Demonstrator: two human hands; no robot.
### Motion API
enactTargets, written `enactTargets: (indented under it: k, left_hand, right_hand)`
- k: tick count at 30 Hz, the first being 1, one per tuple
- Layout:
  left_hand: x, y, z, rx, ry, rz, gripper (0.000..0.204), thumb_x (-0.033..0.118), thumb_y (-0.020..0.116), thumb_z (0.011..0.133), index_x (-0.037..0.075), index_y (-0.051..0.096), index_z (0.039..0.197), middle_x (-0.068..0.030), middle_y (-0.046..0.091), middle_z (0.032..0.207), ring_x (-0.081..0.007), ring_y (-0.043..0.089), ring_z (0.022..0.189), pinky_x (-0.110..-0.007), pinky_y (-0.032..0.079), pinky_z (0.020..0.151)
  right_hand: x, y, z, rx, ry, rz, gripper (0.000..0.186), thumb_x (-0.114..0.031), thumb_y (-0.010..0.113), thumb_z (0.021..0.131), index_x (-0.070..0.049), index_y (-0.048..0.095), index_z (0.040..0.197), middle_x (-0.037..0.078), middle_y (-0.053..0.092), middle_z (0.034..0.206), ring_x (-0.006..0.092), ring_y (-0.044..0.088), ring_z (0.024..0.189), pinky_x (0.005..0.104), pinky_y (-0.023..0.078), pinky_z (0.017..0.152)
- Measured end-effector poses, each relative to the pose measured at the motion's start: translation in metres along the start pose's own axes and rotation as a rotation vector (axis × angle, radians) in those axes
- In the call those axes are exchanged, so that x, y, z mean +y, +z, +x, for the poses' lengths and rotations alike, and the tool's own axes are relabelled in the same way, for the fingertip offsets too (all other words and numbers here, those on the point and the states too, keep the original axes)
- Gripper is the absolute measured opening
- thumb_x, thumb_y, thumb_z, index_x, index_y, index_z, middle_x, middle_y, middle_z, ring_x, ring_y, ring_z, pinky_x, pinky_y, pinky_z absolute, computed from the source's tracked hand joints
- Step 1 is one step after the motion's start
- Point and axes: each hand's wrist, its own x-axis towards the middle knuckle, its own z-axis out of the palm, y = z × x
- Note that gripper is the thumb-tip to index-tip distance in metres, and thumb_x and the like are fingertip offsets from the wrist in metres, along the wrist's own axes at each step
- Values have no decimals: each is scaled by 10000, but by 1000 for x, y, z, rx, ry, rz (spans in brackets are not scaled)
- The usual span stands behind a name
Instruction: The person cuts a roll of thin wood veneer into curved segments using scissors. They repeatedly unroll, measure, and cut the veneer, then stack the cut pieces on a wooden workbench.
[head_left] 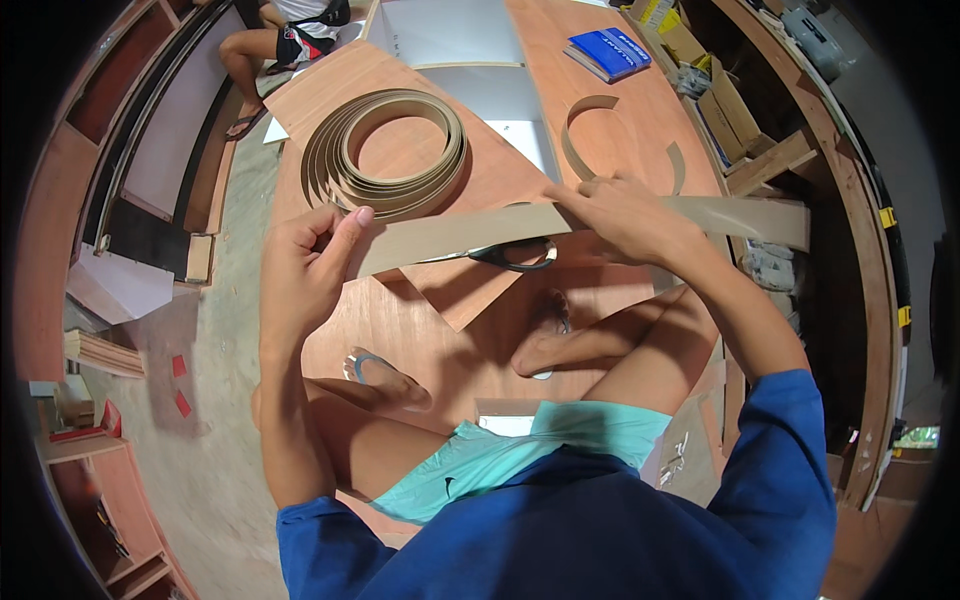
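Your left hand (315, 255) pinches the near-left end of a long beige strip (470, 228), thumb on its face and fingers curled behind, just on your side of the coil of beige banding (330, 155). Your right hand (625, 220), right of the coil, bends its fingers over the same strip; its thumb is out of sight, so how firmly it grips cannot be told. The strip crosses in front of the coil and runs on past your right wrist, its far end hanging free well to the coil's right.

That loose tail is a likely weak point: should your right fingers slacken, the springy-looking material could whip, twist or crease. Scissors (490, 256) lie to the coil's lower right, partly hidden by the strip; a careless dip might drag its face over the blades and scratch it, or bring your fingers against the metal. A knock could also send them off the plywood board (460, 290) beneath the coil, toward your sandaled foot (540, 350), which is lower still and right of the coil.

The coil itself shows no visible tie, so a bump from your left knuckles, close by, could loosen its turns. A curved loose piece (572, 150), right of the coil, risks being snagged by your right forearm.
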Motion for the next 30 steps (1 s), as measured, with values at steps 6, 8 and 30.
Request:
enactTargets:
  k: [6, 8, 30]
  left_hand:
    - [5, 43, -7, -55, 312, 115, 350, 258, 566, 1068, -18, 588, 854, -108, 568, 631, -255, 561, 561, -361, 419, 544]
    - [12, 54, -9, -111, 404, 354, 323, 268, 584, 1044, -17, 544, 900, -222, 597, 677, -449, 611, 648, -458, 467, 585]
    - [51, 102, -4, 308, 440, -649, 669, 677, 450, 1019, 9, 469, 988, -49, 555, 800, -97, 503, 714, -257, 413, 602]
  right_hand:
    - [-62, -6, 14, 464, -87, 292, 233, -165, 756, 775, -27, 587, 858, 183, 656, 730, 413, 663, 713, 491, 506, 624]
    - [-66, -12, 15, 438, -87, 242, 186, -121, 722, 769, -19, 573, 813, 177, 642, 712, 400, 622, 655, 472, 489, 602]
    - [-130, -22, 33, 750, -52, 1055, 174, -48, 563, 728, 63, 588, 860, 287, 591, 676, 450, 627, 622, 470, 500, 602]
